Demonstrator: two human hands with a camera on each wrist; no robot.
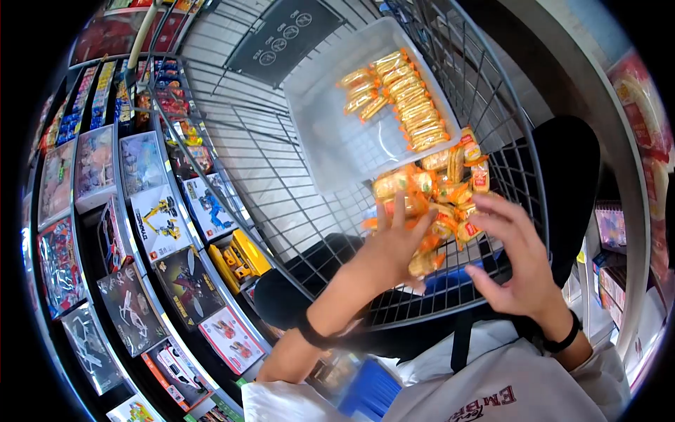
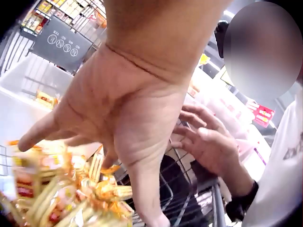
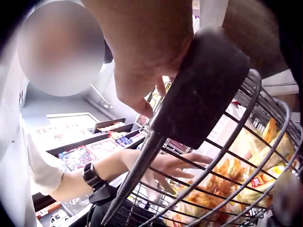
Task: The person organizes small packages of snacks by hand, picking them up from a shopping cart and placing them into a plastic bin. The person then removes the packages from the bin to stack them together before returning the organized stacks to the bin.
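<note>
A loose pile of orange-and-clear wrapped snack packets lies in the near end of a metal shopping cart. Over the pile's near left side, my left hand spreads its fingers, the fingertips overlapping the packets. My right hand hovers at the pile's right, fingers loosely curved and thumb apart, holding nothing. Beyond the pile stands a translucent plastic bin. Inside it, a tight row of the same packets runs along the right wall, with a shorter group beside its far end.
Shelves of boxed toys and bagged snacks line the left side. A grey sign panel hangs on the cart's far end. The cart's wire side rises right of the bin. Large red-and-clear bags stand at the far right.
</note>
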